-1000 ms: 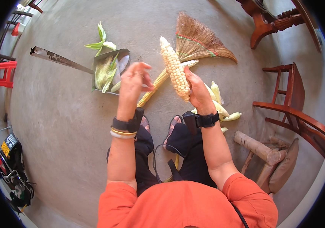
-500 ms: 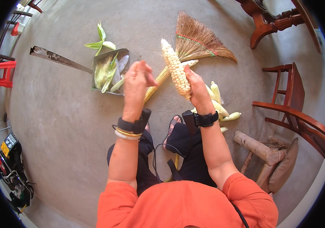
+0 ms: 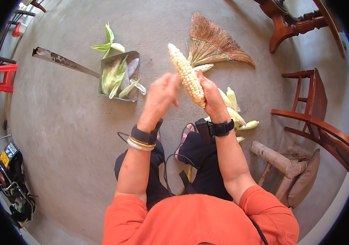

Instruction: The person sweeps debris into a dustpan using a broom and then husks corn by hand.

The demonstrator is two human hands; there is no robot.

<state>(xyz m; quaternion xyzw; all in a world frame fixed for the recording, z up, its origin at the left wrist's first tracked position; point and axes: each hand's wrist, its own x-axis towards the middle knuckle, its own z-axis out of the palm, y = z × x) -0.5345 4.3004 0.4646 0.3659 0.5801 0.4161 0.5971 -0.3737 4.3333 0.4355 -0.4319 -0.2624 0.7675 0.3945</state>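
Observation:
My right hand [image 3: 213, 96] is wrapped round the lower part of a husked corn cob [image 3: 186, 75]. The cob's pale kernels are bare, and its narrow tip points up and left. My left hand [image 3: 162, 94] is just left of the cob, apart from it, its fingers smeared by motion. Beyond the cob, a straw broom [image 3: 217, 43] lies on the floor, its handle partly hidden behind my left hand. Another pale cob [image 3: 204, 67] rests by the broom's neck. Several peeled cobs [image 3: 232, 100] lie beyond my right wrist.
A metal dustpan [image 3: 100, 87] with a long handle holds green husks [image 3: 117, 77] and silk. More husk leaves [image 3: 109, 43] lie behind it. A wooden chair [image 3: 311, 110] and a bamboo seat [image 3: 278, 163] stand at right, a red stool [image 3: 5, 77] at far left.
My left hand has swung right and a little down, closer to the cob. A piece of pale husk now lies at the dustpan's right edge. The cob's tip has tilted slightly left.

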